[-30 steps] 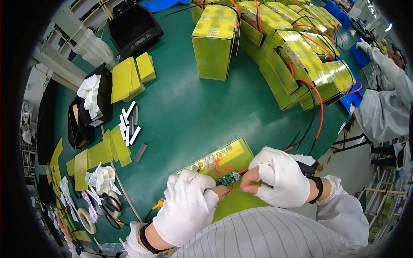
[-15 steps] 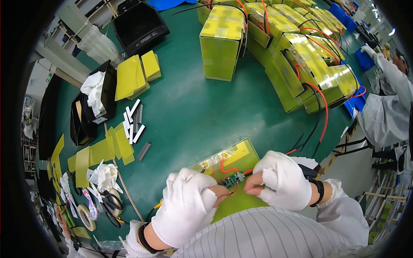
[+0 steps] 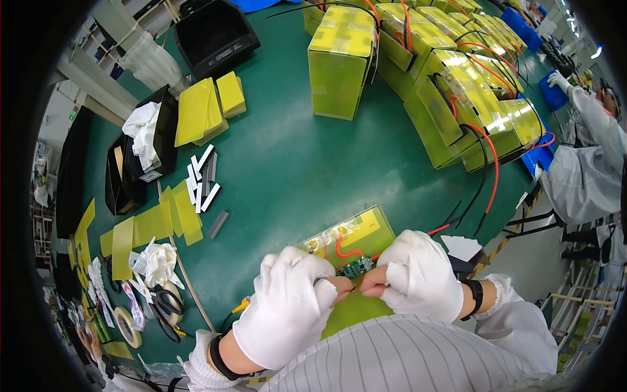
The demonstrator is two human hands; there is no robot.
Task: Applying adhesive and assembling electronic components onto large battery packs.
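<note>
A wrapped yellow-green battery pack point(image 3: 370, 228) lies in front of me, partly under my hands. On it sits a small green circuit board point(image 3: 357, 267) joined to red wires point(image 3: 339, 245). My left hand point(image 3: 287, 306), in a white glove with bare fingertips, is pinched closed at the board's lower left edge. From the right, my right hand point(image 3: 418, 274), gloved the same way, is closed too, its thumb and finger nearly meeting the left fingertips just below the board. What lies between either set of fingertips is too small or hidden to name.
Several finished yellow battery packs point(image 3: 339, 72) with red and black leads stand at the back and right. Left lie yellow sheets point(image 3: 199, 111), white and grey strips point(image 3: 202, 179), scissors point(image 3: 166, 307) and a tape roll point(image 3: 128, 326). A black bin point(image 3: 215, 39) stands behind. Another person works far right.
My right hand has shifted slightly left, and its fingertips now almost touch those of my left hand. The left fingertips have moved a little right, beneath the circuit board.
</note>
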